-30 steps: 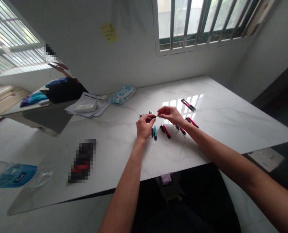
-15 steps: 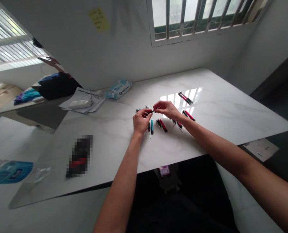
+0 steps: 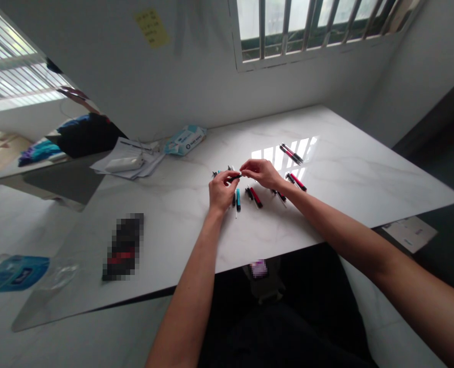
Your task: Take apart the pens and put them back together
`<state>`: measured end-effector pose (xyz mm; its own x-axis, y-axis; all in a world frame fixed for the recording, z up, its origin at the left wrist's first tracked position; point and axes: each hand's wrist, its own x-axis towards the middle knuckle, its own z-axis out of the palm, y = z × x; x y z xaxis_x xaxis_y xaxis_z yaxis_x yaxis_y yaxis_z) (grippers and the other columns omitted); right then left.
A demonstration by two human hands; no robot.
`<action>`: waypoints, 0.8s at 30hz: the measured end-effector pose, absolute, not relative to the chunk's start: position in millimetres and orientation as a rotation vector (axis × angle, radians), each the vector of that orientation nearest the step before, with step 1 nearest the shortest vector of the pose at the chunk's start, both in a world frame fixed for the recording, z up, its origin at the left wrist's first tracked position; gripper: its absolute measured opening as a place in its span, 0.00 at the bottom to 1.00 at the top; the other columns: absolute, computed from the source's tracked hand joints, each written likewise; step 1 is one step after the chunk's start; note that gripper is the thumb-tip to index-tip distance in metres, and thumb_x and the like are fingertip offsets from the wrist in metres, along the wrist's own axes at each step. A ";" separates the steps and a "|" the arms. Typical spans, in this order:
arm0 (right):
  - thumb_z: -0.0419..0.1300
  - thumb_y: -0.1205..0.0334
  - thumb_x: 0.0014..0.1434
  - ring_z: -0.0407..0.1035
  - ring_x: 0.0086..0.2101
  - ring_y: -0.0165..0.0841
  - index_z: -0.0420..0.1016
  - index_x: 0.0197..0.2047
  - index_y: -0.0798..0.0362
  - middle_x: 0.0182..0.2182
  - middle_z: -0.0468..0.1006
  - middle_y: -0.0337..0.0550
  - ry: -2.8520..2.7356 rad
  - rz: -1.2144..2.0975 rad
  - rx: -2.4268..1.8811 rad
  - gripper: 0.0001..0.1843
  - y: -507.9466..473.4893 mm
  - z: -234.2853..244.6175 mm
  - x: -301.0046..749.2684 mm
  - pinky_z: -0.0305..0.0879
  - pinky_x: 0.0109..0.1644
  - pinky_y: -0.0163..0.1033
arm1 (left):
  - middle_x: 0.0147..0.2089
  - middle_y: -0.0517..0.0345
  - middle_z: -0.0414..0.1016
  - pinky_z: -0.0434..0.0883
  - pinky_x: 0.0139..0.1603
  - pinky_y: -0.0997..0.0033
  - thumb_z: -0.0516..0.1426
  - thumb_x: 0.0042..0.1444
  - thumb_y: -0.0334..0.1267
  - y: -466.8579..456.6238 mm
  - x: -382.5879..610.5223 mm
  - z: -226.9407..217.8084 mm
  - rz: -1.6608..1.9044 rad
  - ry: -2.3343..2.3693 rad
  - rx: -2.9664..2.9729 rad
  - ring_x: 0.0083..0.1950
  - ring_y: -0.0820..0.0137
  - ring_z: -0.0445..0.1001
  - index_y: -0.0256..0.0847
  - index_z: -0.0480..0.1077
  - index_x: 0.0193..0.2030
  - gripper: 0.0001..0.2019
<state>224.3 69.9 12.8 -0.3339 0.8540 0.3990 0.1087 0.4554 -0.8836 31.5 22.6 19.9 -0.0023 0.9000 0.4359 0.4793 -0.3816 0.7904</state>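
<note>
My left hand [image 3: 221,191] is closed on a small black pen part [image 3: 233,178], held just above the table. Fingertips of my right hand [image 3: 262,173] pinch together at the far end of that part; what they grip is too small to make out. Below my hands lie a turquoise pen barrel [image 3: 238,200] and a red pen barrel [image 3: 256,197], with black pieces and thin white refills beside them. More pen parts show partly behind my left hand. A red barrel [image 3: 297,181] lies right of my right wrist.
Several pens [image 3: 291,154] lie together farther back on the marble-patterned table [image 3: 349,168]. A wipes packet [image 3: 186,140] and papers [image 3: 121,158] rest near the wall. At the left are a blurred-out dark object [image 3: 123,248] and a plastic bottle [image 3: 16,272].
The view has shifted very slightly. Both hands stay together over the pen parts in nearly the same pose, with the black part still in my left hand.
</note>
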 end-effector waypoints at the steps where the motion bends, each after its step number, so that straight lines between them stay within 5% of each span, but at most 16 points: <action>1: 0.68 0.49 0.62 0.78 0.35 0.34 0.84 0.43 0.53 0.35 0.87 0.45 -1.753 0.968 -0.842 0.16 70.3 11.9 224.0 0.72 0.39 0.39 | 0.44 0.54 0.86 0.73 0.41 0.69 0.64 0.59 0.34 22.5 31.6 20.0 1.356 1.420 1.871 0.41 0.67 0.81 0.45 0.84 0.43 0.07; 10: 0.70 0.49 0.60 0.81 0.40 0.38 0.87 0.44 0.52 0.41 0.88 0.46 -1.816 1.002 -0.801 0.16 69.5 16.3 227.8 0.76 0.47 0.42 | 0.44 0.54 0.86 0.74 0.40 0.69 0.65 0.60 0.37 22.8 30.1 21.2 1.361 1.420 1.800 0.39 0.67 0.81 0.45 0.84 0.44 0.07; 20: 0.59 0.43 0.71 0.74 0.30 0.31 0.83 0.33 0.54 0.29 0.83 0.43 -1.959 0.931 -0.922 0.25 69.7 15.8 231.4 0.66 0.36 0.36 | 0.44 0.53 0.86 0.75 0.41 0.69 0.66 0.59 0.39 25.1 29.3 18.7 1.365 1.380 1.806 0.42 0.65 0.83 0.45 0.84 0.43 0.07; 24: 0.63 0.41 0.68 0.75 0.31 0.32 0.83 0.48 0.53 0.34 0.85 0.43 -1.968 0.960 -0.892 0.22 67.0 19.5 232.4 0.66 0.36 0.36 | 0.45 0.53 0.87 0.73 0.39 0.69 0.66 0.61 0.40 24.2 29.6 19.0 1.363 1.368 1.810 0.42 0.66 0.83 0.45 0.84 0.43 0.07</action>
